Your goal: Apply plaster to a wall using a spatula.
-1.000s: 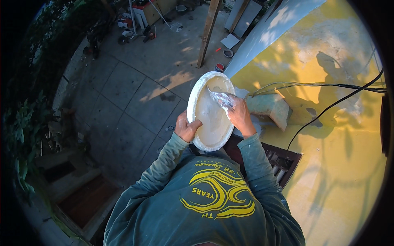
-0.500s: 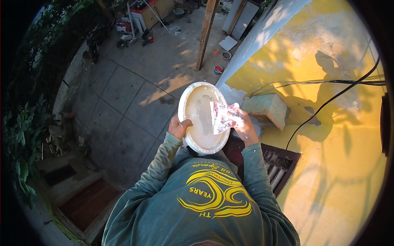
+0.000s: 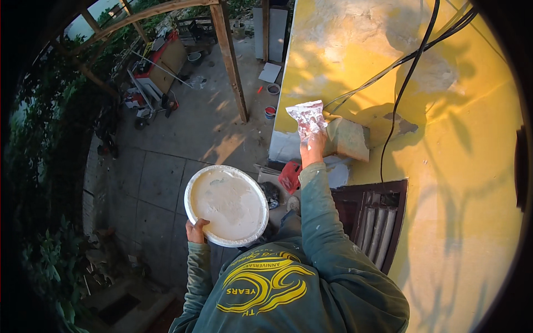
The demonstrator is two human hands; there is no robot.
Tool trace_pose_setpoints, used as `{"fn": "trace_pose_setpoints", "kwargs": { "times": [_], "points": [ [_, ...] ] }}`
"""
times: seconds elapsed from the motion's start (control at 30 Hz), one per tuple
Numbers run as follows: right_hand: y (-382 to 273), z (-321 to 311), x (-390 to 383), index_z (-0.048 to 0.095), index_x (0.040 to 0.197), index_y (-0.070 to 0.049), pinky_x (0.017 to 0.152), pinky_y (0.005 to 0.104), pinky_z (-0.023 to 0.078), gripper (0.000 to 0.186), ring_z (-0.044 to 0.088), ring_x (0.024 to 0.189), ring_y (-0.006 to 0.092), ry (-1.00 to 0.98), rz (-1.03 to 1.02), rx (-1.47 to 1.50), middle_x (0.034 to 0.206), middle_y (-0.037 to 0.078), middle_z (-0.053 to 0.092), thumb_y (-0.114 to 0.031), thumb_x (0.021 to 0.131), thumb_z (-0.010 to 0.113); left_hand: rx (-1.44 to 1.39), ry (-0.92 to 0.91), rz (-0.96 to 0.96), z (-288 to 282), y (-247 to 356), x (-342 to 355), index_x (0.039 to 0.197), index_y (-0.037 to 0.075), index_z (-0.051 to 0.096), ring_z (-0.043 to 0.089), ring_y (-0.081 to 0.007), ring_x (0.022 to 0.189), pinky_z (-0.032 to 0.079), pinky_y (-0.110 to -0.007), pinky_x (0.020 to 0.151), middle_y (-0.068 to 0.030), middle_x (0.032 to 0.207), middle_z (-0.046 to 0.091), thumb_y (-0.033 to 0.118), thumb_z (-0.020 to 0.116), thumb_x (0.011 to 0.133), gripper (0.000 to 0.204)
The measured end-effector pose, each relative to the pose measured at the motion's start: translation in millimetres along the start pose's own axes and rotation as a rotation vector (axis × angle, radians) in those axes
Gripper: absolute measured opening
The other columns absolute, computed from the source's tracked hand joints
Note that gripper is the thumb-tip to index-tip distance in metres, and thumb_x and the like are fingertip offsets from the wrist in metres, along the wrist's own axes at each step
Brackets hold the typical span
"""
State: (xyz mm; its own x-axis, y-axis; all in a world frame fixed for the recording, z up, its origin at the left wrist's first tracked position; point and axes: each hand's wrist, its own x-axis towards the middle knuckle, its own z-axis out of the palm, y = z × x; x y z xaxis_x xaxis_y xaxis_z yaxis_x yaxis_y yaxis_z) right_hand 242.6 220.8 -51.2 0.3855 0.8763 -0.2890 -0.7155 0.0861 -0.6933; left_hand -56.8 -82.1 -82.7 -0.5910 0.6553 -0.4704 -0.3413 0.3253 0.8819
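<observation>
My left hand (image 3: 197, 233) grips the rim of a white oval tub (image 3: 227, 202) holding a thin layer of off-white paste, thumb over the edge. My right hand (image 3: 313, 141), raised toward the yellow wall (image 3: 350, 66), holds a flat red-and-white scraper-like piece (image 3: 302, 116) smeared with white paste. Just right of that hand a weathered pale block (image 3: 347, 141) juts from the wall. Whether the piece touches the wall I cannot tell.
Black cables (image 3: 422, 44) hang along the wall above a dark slatted window frame (image 3: 369, 222). Below are a paved yard (image 3: 155, 172), a red plastic object (image 3: 288, 175), a wooden post (image 3: 230, 66), small buckets (image 3: 270, 111) and clutter (image 3: 161, 72). Plants (image 3: 44, 255) line the left.
My right hand has lifted the piece out of the tub and up toward the wall. My left hand has lowered the tub leftward. The view has shifted, showing more wooden framework.
</observation>
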Motion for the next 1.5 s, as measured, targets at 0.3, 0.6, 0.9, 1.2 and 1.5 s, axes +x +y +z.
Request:
{"fn": "trace_pose_setpoints", "kwargs": {
  "times": [0.3,0.6,0.9,1.2,1.5],
  "points": [
    [59.0,5.7,78.7,0.057,0.108,-0.011,0.072,0.0332,0.050,0.023,0.061,0.089,0.0183,0.101,0.031,0.132,0.101,0.004,0.062,-0.015,0.086,0.051,-0.102,0.043,0.000,-14.6,-0.1,4.9,0.099,-0.004,0.056,0.056,-0.0251,0.081,0.047,-0.034,0.072,-0.0123,0.089,0.058,0.015,0.060,0.060,0.044],
    [-1.2,43.0,87.7,0.057,0.095,-0.010,0.061,0.0291,0.044,0.015,0.056,0.081,0.0173,-0.290,-0.192,-0.192,0.094,0.002,0.057,-0.018,0.086,0.049,-0.204,0.088,-0.053,-27.4,-38.4,6.5,0.101,-0.005,0.056,0.056,-0.0260,0.083,0.046,-0.035,0.076,-0.0143,0.093,0.058,0.019,0.061,0.061,0.047],
    [-111.7,156.7,75.2,0.056,0.096,-0.005,0.082,0.0356,0.047,0.016,0.056,0.093,0.0237,-0.094,0.021,0.120,0.101,0.011,0.057,-0.012,0.085,0.046,-0.153,0.084,0.005,-20.6,-49.2,21.9,0.096,-0.005,0.059,0.059,-0.0260,0.073,0.048,-0.034,0.068,-0.0147,0.084,0.061,0.021,0.060,0.062,0.043],
    [-187.3,228.9,17.2,0.057,0.094,0.003,0.064,0.0250,0.043,0.016,0.045,0.067,0.0144,-0.598,-1.007,-0.824,0.083,0.005,0.054,-0.001,0.081,0.050,-0.220,0.020,0.002,-9.3,-52.7,27.2,0.094,-0.005,0.059,0.058,-0.0253,0.072,0.048,-0.032,0.068,-0.0143,0.084,0.062,0.022,0.059,0.062,0.042],
    [-135.5,90.9,-25.1,0.057,0.112,0.003,0.074,0.0306,0.050,0.026,0.064,0.085,0.0218,-0.167,-0.854,-0.617,0.099,0.012,0.065,-0.003,0.087,0.053,0.002,0.075,-0.069,-21.3,-61.5,5.8,0.099,-0.005,0.058,0.055,-0.0291,0.088,0.045,-0.036,0.079,-0.0175,0.097,0.057,0.027,0.061,0.062,0.048]
  ]
}}
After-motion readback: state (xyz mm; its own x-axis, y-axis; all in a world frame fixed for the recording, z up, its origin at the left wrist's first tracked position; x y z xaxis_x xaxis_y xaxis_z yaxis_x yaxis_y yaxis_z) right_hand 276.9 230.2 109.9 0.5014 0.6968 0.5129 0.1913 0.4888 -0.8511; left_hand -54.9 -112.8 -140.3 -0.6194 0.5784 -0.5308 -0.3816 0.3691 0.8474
